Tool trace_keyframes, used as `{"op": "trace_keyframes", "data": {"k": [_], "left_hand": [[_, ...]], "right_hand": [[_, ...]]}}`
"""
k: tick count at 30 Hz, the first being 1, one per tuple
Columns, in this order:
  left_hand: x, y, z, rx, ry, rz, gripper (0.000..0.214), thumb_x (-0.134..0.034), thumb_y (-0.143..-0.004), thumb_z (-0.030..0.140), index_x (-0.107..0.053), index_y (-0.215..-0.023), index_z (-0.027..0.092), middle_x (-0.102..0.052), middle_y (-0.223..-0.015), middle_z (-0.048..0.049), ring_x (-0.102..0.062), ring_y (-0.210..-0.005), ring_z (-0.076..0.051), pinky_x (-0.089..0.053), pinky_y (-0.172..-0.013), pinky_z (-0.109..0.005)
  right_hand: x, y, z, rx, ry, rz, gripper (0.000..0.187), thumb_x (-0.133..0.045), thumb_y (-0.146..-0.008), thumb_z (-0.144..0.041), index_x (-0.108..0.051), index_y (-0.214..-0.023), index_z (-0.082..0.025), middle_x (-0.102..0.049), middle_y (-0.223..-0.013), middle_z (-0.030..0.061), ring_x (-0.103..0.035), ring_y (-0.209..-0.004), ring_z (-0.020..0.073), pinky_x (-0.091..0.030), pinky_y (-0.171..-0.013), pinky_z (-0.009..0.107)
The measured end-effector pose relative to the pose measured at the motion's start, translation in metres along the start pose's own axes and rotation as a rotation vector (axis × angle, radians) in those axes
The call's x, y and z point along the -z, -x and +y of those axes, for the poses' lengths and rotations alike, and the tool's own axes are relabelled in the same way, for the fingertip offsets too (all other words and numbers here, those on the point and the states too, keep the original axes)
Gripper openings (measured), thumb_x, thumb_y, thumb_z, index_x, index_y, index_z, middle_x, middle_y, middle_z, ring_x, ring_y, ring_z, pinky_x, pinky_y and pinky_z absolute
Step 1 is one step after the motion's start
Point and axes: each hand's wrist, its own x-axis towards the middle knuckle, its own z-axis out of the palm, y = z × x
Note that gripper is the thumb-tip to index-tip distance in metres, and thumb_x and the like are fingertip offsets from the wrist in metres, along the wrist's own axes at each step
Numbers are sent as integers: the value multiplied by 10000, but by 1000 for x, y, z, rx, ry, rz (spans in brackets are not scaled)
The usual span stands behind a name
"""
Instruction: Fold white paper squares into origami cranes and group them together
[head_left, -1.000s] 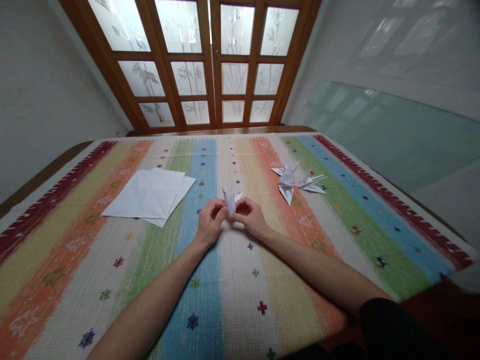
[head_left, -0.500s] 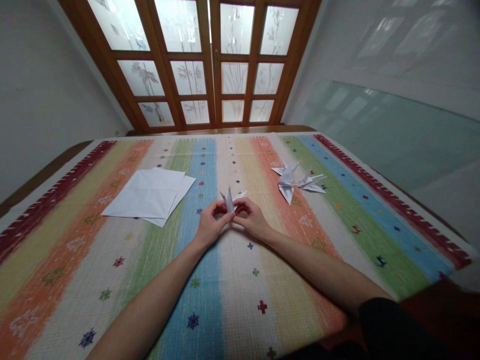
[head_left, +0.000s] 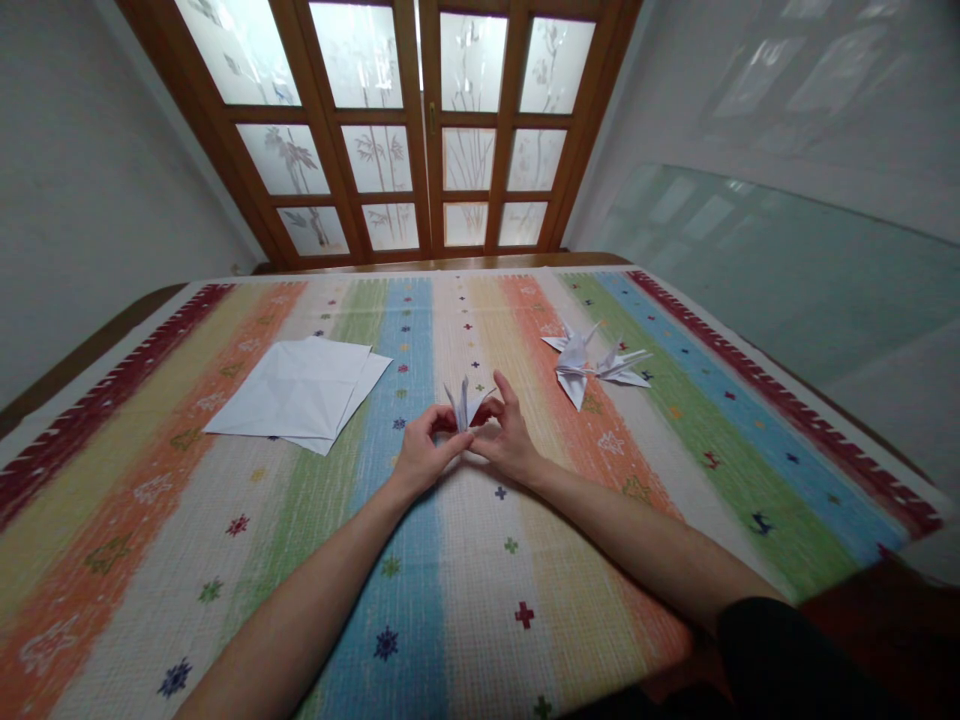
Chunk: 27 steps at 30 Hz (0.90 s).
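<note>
Between my two hands, over the middle of the striped cloth, stands a small folded white paper crane (head_left: 463,404) with its pointed parts upward. My left hand (head_left: 429,447) pinches its lower left side, thumb toward me and fingers curled behind. From the right, my right hand (head_left: 511,437) grips its lower right side with the thumb, while one finger points up, away from the paper. The fingers partly cover the crane's base, and the far side is hidden.
White paper sheets (head_left: 292,388) lie overlapped on the left. Finished-looking folded paper cranes (head_left: 592,365) sit together on the right. A striped tablecloth (head_left: 480,620) covers the table. Behind it are wooden doors with frosted panes (head_left: 427,215), and a glass panel (head_left: 750,240) leans along the right wall.
One finger of my right hand has lifted from the paper and now points up. The crane's points look slightly more spread. My left hand stays nearly in place.
</note>
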Motion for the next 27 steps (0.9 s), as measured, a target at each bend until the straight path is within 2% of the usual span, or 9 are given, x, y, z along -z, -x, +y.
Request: {"op": "trace_keyframes", "data": {"k": [3, 6, 11, 15, 20, 23, 27], "left_hand": [[0, 0, -1, 3, -3, -6, 232, -705, -716, 360, -571, -769, 178, -614, -721, -1, -586, -682, -148, -487, -697, -279], [1, 0, -1, -7, -4, -10, 228, -698, -725, 359, -563, -757, 178, -601, -701, 9, -571, -661, -139, -470, -669, -267], [1, 0, -1, -14, 8, -10, 217, -673, -747, 364, -564, -752, 176, -596, -688, 18, -553, -641, -130, -454, -652, -260], [1, 1, 0, -6, -6, -2, 216, -649, -776, 381, -596, -791, 173, -624, -729, -2, -574, -680, -145, -460, -673, -267], [2, 1, 0, -23, -24, -1, 231, -597, -820, 395, -644, -850, 171, -667, -794, -30, -601, -737, -169, -466, -708, -282], [2, 0, -1, -49, -97, 43, 242, -563, -842, 392, -657, -799, 173, -667, -762, -24, -582, -710, -167, -449, -676, -276], [2, -1, 0, -76, -175, 80, 231, -561, -851, 376, -665, -798, 177, -665, -737, -11, -567, -685, -158, -444, -656, -266]], "right_hand": [[0, -2, -3, -2, -30, 9, 1085, -826, -659, -283, -136, -1496, -309, -600, -777, -47, -591, -710, 154, -490, -752, 339], [0, -3, -4, -21, -80, 10, 1006, -829, -651, -304, -220, -1452, -306, -612, -765, -56, -600, -697, 145, -490, -738, 323], [-1, -6, -3, -96, -189, 2, 752, -855, -602, -369, -425, -1213, -283, -635, -748, -58, -614, -690, 138, -507, -724, 311], [1, -8, -5, -141, -206, -40, 487, -848, -606, -419, -561, -954, -236, -654, -773, -15, -628, -716, 149, -517, -716, 315], [5, -9, -6, -165, -163, -66, 292, -796, -679, -422, -636, -799, -209, -659, -764, 8, -622, -721, 156, -504, -713, 318], [6, -10, -5, -113, -124, -52, 221, -762, -718, -411, -659, -713, -216, -641, -748, 9, -607, -726, 156, -488, -718, 318], [6, -10, -6, -52, -46, 2, 173, -770, -714, -384, -693, -692, -232, -656, -968, 47, -614, -904, 183, -482, -826, 355]]}}
